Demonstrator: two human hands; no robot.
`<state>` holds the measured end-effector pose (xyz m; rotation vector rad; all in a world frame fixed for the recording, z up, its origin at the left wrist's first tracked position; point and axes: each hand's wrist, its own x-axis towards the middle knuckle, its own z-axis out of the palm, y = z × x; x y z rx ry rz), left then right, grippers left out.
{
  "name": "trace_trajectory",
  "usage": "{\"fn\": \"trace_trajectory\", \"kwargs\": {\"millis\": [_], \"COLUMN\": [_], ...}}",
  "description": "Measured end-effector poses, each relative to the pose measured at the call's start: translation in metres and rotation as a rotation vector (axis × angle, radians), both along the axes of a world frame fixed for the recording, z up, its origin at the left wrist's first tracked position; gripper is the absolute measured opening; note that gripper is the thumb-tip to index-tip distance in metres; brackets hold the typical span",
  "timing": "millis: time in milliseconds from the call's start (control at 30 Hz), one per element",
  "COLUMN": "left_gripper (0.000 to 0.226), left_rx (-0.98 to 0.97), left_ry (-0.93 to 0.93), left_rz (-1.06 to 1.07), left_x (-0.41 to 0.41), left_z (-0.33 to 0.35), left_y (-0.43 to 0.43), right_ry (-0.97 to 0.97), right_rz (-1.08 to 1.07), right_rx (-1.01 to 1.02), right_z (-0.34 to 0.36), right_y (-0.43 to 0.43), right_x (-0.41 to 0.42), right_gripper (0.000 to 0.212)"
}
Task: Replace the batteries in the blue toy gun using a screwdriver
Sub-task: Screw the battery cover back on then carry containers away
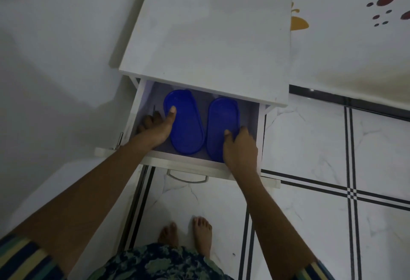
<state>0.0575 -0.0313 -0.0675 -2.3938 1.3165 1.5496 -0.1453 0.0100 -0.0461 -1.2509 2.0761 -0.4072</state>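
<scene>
A white drawer [199, 164] stands pulled out from a small white cabinet. Two blue oval lidded boxes lie side by side in it. My left hand [156, 126] grips the left blue box [188, 129], thumb on its lid and fingers down its left side. My right hand [240, 146] grips the near end of the right blue box [223, 120], thumb on the lid and fingers round its right edge. No toy gun, screwdriver or batteries show.
The white cabinet top [206, 35] overhangs the back of the drawer. A metal handle [187, 178] sits on the drawer front. My bare feet [186, 235] stand on white marble floor with black lines. A wall is at left.
</scene>
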Motion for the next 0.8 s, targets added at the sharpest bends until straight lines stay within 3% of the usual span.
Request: {"fn": "trace_trajectory", "kwargs": {"millis": [100,200,333,433,800], "left_gripper": [0.106,0.090,0.078,0.073,0.074], "left_rx": [-0.102,-0.496,-0.779,-0.952,-1.055], "left_ry": [-0.119,-0.336,-0.468,-0.540,-0.688], "left_rz": [-0.110,-0.224,-0.382,-0.453,-0.631], "left_x": [-0.001,-0.005,-0.012,-0.011,-0.014], "left_z": [0.000,0.012,0.020,0.011,0.007], "left_y": [0.007,0.035,0.077,0.069,-0.037], "right_ry": [0.229,0.518,0.669,0.708,0.775], "right_rz": [0.178,0.379,0.460,0.470,0.511], "right_rx": [-0.099,-0.241,-0.495,-0.577,-0.622], "right_z": [0.005,-0.004,-0.024,-0.027,-0.022], "right_y": [0.047,0.079,0.072,0.056,-0.063], "right_x": [0.010,0.012,0.001,0.000,-0.013], "right_gripper": [0.060,0.069,0.070,0.073,0.096]}}
